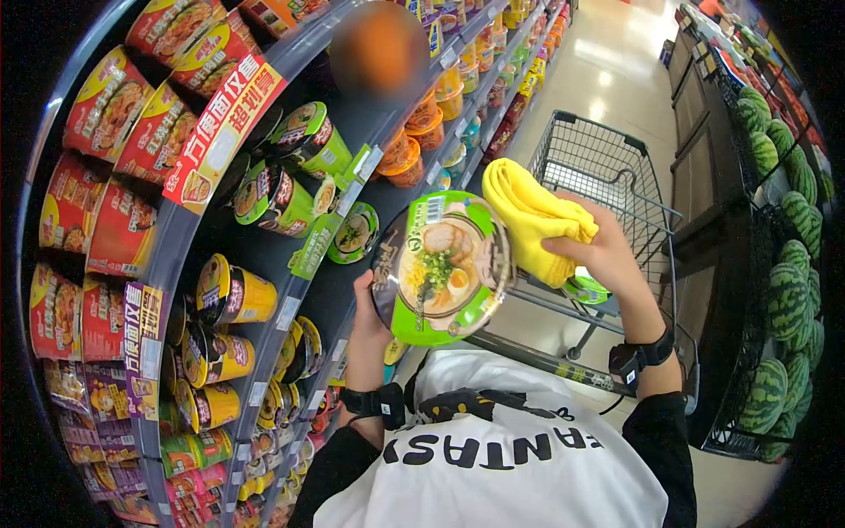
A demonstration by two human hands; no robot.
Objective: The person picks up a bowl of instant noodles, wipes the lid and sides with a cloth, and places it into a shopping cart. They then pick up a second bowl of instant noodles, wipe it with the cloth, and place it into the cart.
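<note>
In front of my chest I hold an instant noodle bowl (431, 304), its round lid facing me, with a green and black rim and a picture of noodles, meat and egg. My left hand (365, 312) is closed on the bowl's left edge. A folded yellow cloth (528, 220) is gripped in my right hand (594, 242), its left side right at the bowl's upper right rim. Just below the right hand shows part of a green-and-white item (585, 286). More green noodle bowls (312, 145) sit on the shelf to the left, one of them (354, 233) close beyond my left hand.
Shelves (308, 70) of instant noodles line the left, with yellow bowls (233, 290) lower down and red packs (106, 106) at the far left. A wire shopping cart (603, 145) stands ahead to the right. Watermelons (783, 299) fill a stand along the right side.
</note>
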